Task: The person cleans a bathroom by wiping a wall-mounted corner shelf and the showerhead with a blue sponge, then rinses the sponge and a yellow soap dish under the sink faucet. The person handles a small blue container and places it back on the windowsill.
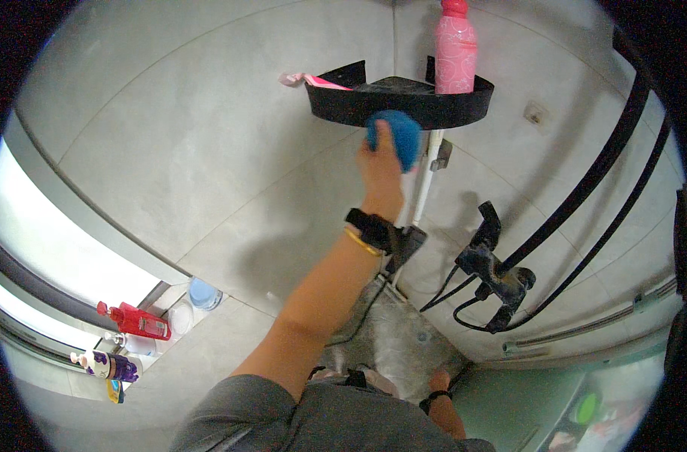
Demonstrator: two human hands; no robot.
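My left hand (380, 166), with a black band and a yellow bracelet at the wrist, is raised in the middle of the view. It grips a blue sponge or scrubbing pad (397, 141), which overlaps the front lower edge of a black corner shelf (456, 110). Whether the pad touches the shelf cannot be told. A pink bottle (455, 56) stands on the shelf's right side, and a pink-and-white packet or tube (321, 82) lies at its left end. Low in view, near my body, is my right hand (439, 381), with a dark band at the wrist; its fingers are not clear.
Tiled walls meet behind the shelf. Below it are a white pole (427, 178) and a black holder (408, 248). A black shower mixer (493, 271) with a hose is at right. Pump bottles, including a red one (143, 323), line the window ledge at left.
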